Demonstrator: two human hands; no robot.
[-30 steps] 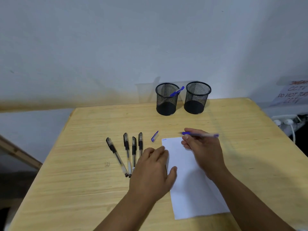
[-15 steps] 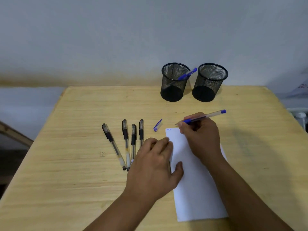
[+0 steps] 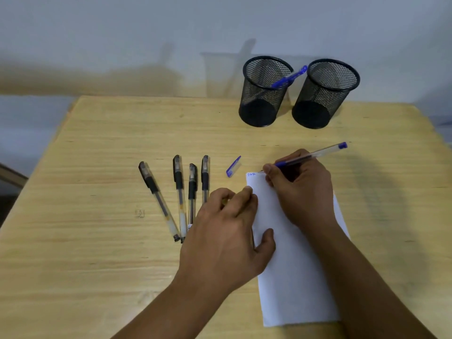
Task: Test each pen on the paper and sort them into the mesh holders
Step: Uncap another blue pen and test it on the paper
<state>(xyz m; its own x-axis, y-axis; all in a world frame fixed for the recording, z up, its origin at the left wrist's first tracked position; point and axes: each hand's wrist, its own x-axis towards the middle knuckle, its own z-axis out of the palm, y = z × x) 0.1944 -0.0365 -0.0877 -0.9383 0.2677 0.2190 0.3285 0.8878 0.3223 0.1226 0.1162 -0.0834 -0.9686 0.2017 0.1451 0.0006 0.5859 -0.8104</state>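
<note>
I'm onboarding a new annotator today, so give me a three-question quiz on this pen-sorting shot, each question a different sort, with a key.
1. True or false: the right hand holds a blue pen with its tip at the top edge of the paper.
2. Which mesh holder already contains a blue pen: A) the left mesh holder, B) the right mesh holder, C) both?
3. Fill in: ___ black pens lie on the table, left of the loose blue cap.

Key: 1 true; 2 A; 3 four. Bonus note: the left hand rests on the paper's left edge.
</note>
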